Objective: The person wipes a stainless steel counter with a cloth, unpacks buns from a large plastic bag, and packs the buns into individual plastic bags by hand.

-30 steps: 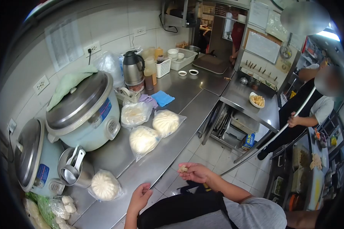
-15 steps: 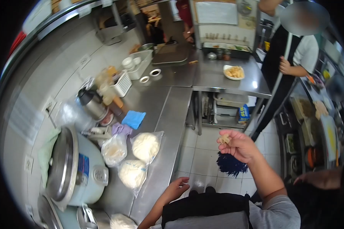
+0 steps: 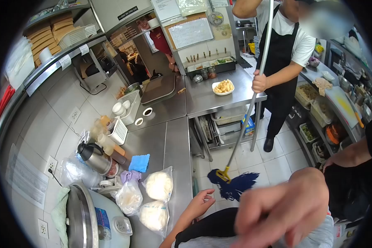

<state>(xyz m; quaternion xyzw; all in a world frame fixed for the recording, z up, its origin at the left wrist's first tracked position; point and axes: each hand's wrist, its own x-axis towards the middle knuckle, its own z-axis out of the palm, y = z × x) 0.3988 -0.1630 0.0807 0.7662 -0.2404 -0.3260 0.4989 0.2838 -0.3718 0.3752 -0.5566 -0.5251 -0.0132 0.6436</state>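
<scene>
My right hand (image 3: 287, 211) is close to the camera and blurred, fingers curled together. Whatever it may hold is hidden. My left hand (image 3: 199, 203) hangs low beside the counter edge, fingers loosely apart and holding nothing. Nearest to it on the steel counter (image 3: 175, 144) lie clear bags of a white food, one upper bag (image 3: 159, 186) and one lower bag (image 3: 153, 215). A smaller knotted plastic bag (image 3: 129, 198) sits to their left. Behind them are a purple cloth (image 3: 130, 176) and a blue cloth (image 3: 139, 163).
A co-worker in a black apron (image 3: 277, 53) holds a mop (image 3: 233, 184) on the floor ahead. A bowl of fries (image 3: 223, 87) stands on the far table. A large rice cooker (image 3: 107, 219) and a thermos jug (image 3: 93, 157) line the left. Another person's arm (image 3: 351, 157) is at right.
My right hand has risen toward the camera; the small piece of food it pinched no longer shows. The view has tilted up. The co-worker's mop now shows more fully.
</scene>
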